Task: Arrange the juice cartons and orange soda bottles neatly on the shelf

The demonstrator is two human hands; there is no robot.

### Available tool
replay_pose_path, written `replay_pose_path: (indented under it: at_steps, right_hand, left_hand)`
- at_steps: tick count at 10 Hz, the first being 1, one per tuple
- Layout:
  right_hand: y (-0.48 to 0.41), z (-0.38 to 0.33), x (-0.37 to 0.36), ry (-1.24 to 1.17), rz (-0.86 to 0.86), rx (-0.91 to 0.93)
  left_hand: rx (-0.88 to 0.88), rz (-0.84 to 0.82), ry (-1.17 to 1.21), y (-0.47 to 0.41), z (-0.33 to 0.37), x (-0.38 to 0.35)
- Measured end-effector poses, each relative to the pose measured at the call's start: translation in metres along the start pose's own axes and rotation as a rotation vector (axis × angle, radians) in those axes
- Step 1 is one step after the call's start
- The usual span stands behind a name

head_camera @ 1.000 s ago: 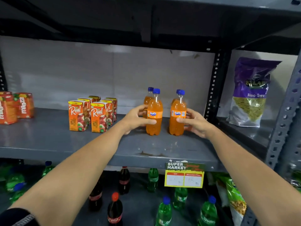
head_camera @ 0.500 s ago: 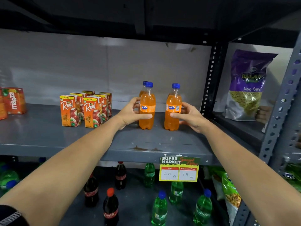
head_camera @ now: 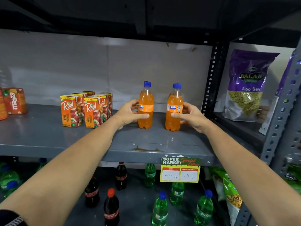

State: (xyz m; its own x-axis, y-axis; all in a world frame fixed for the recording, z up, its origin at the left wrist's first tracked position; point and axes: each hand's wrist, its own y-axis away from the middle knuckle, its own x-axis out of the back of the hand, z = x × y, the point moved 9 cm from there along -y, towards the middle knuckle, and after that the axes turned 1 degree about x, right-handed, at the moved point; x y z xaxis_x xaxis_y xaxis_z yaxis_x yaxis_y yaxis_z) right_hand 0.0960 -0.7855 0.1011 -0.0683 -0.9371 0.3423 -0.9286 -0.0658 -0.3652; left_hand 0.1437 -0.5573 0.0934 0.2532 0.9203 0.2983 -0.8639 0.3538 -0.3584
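Head view of a grey metal shelf (head_camera: 48,139). The left hand (head_camera: 130,114) is wrapped around the left orange soda bottle (head_camera: 146,106), thumb across its front below the label; the right hand (head_camera: 191,117) grasps the right orange soda bottle (head_camera: 174,108) in the same manner, thumb on the front, fingers behind. Both bottles stand upright on the shelf, blue caps up, near each other but apart, toward the shelf's right end beside a perforated upright (head_camera: 211,75). To their left, a cluster of juice cartons (head_camera: 86,110) stands in two rows running front to back, apart from the bottles. Further left, at the frame edge, stand red mango drink cartons (head_camera: 13,101). A purple snack bag (head_camera: 247,85) leans in the neighbouring bay. A price tag (head_camera: 180,170) hangs from the shelf's front edge; cola bottles (head_camera: 111,207) and green soda bottles (head_camera: 160,209) occupy the shelf below.
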Motion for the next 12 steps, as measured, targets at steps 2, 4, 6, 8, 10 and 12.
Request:
replay_pose_path:
  at_steps: [2,4,6,8,10,12]
  right_hand:
    - [0.001,0.000,0.002,0.043,0.033,-0.007]
    - [0.001,0.001,0.000,0.039,0.021,-0.019]
    - [0.004,0.001,0.000,0.011,0.015,-0.013]
    - [0.004,0.001,-0.002,0.016,0.005,-0.004]
    - [0.005,0.005,-0.006,-0.014,-0.060,-0.037]
    - [0.038,-0.014,0.026,0.043,0.358,0.001]
  left_hand:
    - [-0.014,-0.006,-0.035,0.001,0.001,0.000]
    - [-0.001,0.004,-0.055,-0.002,-0.002,0.002]
    - [0.010,-0.006,-0.025,0.000,-0.002,0.001]
    - [0.027,0.000,-0.009,0.001,-0.004,0.000]
    - [0.072,-0.029,-0.004,0.005,-0.009,0.000]
    - [-0.035,0.130,-0.169,0.038,0.014,0.008]
